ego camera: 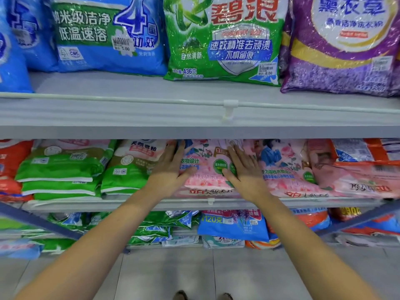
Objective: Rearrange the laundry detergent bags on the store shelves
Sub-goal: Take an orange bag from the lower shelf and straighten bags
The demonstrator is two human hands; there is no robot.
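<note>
A pink flowered detergent bag (205, 161) lies on top of a stack on the middle shelf (194, 203). My left hand (171, 167) rests flat on the bag's left edge with fingers straight, reaching back under the shelf above. My right hand (242, 167) lies flat on the bag's right part, fingers spread and straight. A second pink bag (287, 167) lies just to the right, and another pink bag (355, 180) lies upside down beyond it.
Green-and-white bags (62, 169) are stacked left of my hands. On the top shelf (151, 109) stand blue (104, 33), green (225, 40) and purple (342, 46) bags. The lowest shelf holds blue (233, 224) and green bags. Grey floor tiles lie below.
</note>
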